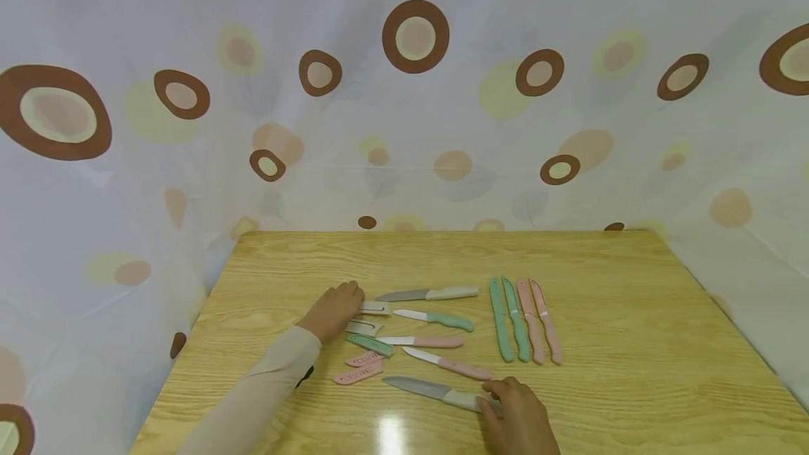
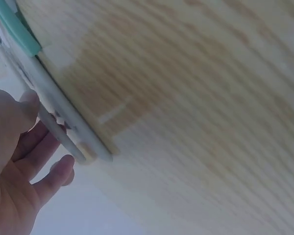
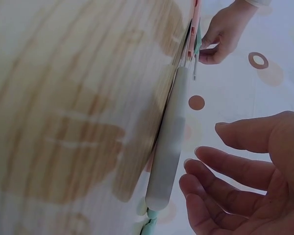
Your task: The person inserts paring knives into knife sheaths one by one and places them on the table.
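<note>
Left hand: the left hand is laid at the left end of the knife group, its fingertips on a grey blade sheath; in the left wrist view the fingers are seen loosely bent beside that sheath, touching rather than clamping it.

Right hand: the right hand is held at the near edge of the wooden table, fingers relaxed and spread, nothing gripped; its fingertips are just at the handle of the large grey knife.

Handle seen from the wrist: in the right wrist view the grey handle is shown just beside the open fingers, whether touching cannot be told.

Long axis: the large grey knife is laid almost crosswise, blade tip to the left, handle end to the right, so the handle is pointed toward the right hand.

Nearer hand: the right hand is far nearer that handle; the left hand is well apart from it, at the sheaths.

Other bare knives: a grey knife, a green knife and two pink knives are set between the hands.

Loose sheaths: a green sheath and pink sheaths are lying near the left wrist.

Sheathed row: four covered knives, two green and two pink, are lined up to the right, touching side by side.
</note>
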### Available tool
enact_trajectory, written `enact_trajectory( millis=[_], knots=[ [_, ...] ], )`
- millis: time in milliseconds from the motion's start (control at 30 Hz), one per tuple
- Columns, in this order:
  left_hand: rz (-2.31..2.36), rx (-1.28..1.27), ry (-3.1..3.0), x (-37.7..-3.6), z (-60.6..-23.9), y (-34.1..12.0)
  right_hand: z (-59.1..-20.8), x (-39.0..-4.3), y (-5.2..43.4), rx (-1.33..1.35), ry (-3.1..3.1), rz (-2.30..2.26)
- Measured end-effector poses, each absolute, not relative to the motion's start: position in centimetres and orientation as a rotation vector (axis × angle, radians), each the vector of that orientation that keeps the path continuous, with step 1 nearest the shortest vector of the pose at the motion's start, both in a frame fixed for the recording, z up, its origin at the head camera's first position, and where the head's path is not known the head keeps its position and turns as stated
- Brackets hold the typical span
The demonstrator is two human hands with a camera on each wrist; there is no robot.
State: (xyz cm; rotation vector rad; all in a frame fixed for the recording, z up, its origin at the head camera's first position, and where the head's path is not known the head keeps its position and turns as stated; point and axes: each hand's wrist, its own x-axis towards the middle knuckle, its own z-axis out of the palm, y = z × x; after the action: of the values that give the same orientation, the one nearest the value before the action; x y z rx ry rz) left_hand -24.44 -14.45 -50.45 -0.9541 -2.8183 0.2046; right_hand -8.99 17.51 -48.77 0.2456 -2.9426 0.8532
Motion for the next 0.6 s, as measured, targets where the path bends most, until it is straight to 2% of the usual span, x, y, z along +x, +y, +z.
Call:
enact_trajectory(
  millis=[300, 600],
  knots=[
    [0.157, -1.046, -2.634, -24.3, -49.0, -14.8, -48.9, -9.0, 17.4, 0.256, -2.931, 0.88],
    [-0.116, -1.109, -2.405, -23.3, -45.7, -14.4, -48.7, -9.2, 17.2, 0.268, -2.943, 0.888]
  ],
)
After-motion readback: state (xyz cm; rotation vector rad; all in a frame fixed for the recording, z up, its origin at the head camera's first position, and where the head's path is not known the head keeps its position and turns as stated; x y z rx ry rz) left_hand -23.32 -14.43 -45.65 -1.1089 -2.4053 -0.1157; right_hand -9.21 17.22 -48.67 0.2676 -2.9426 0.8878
